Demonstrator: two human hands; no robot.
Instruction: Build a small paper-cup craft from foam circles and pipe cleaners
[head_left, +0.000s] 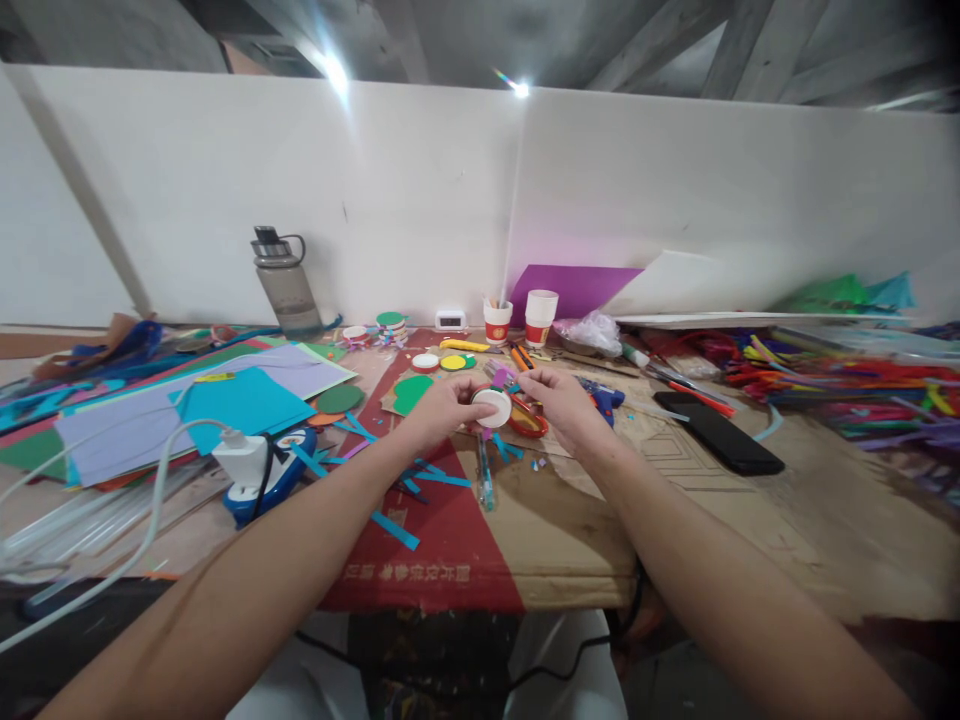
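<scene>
both hands hold one small white round disc (493, 406) up over the brown cardboard (555, 520). the left hand (439, 408) pinches its side, the right hand (564, 402) its other side. blue paper strips (390, 525) lie loose, unused; the craft looks half made.

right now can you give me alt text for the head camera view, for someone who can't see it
Two bare hands, left hand and right hand, hold a small white disc between them over a cardboard-covered table strewn with coloured paper strips. Paper sheets lie left, a black phone right, a water bottle by the white wall.
</scene>
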